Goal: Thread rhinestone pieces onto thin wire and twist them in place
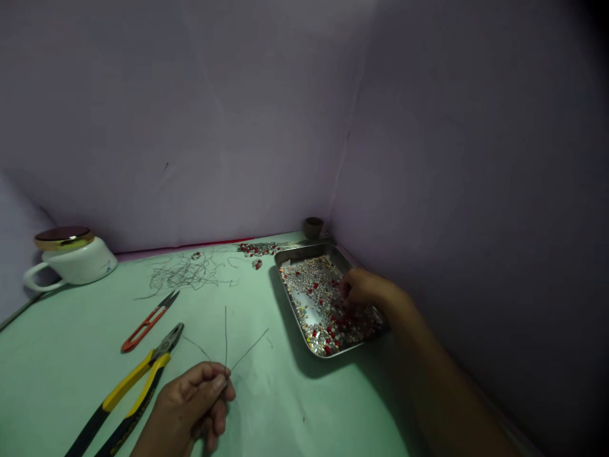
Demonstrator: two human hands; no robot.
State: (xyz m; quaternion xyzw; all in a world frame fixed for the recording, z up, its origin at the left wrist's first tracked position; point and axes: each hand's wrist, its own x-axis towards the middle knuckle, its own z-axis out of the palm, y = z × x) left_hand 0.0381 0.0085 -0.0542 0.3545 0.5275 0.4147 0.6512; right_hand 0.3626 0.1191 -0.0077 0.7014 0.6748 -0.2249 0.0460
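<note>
Between thumb and forefinger, my left hand (202, 400) pinches thin wires (226, 336), whose ends fan upward and outward above the table. My right hand (364, 289) reaches over the right side of a metal tray (297, 320), its fingers curled down at the beads. What those fingertips hold, if anything, is hidden. Small clear, pearly, gold and red beads (316, 282) are spread through the tray. Pliers (137, 381) with yellow and black handles lie open just left of my left hand.
Orange thread snips (148, 324) lie beyond the pliers. Behind them is a tangle of wire scraps (185, 273). Red-beaded pieces (259, 249) and a small dark pot (313, 228) stand near the back wall. A white lidded cup (80, 260) is at far left. Walls close in behind and right.
</note>
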